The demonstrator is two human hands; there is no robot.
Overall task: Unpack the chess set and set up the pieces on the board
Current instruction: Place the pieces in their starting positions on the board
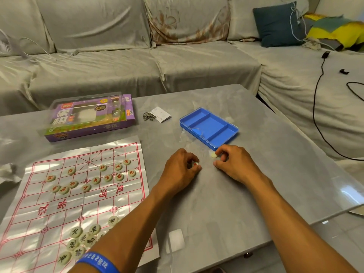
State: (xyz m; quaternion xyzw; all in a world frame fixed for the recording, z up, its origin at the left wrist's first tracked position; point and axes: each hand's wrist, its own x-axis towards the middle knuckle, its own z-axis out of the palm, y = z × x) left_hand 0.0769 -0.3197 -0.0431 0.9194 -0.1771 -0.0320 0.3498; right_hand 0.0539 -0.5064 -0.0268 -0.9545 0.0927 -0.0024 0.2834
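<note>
A shiny paper chess board with red lines lies at the table's left. Several red-marked round pieces are scattered on its far half. Several black-marked pieces are bunched on its near half, partly hidden by my left forearm. To the right of the board, my left hand pinches a red-marked piece against the table. My right hand holds a pale round piece at its fingertips, just in front of the blue tray, which holds no pieces.
The purple chess set box with a clear lid stands behind the board. A metal ring puzzle and a white leaflet lie at the table's middle back. A grey-covered sofa surrounds the table; a black cable runs at right.
</note>
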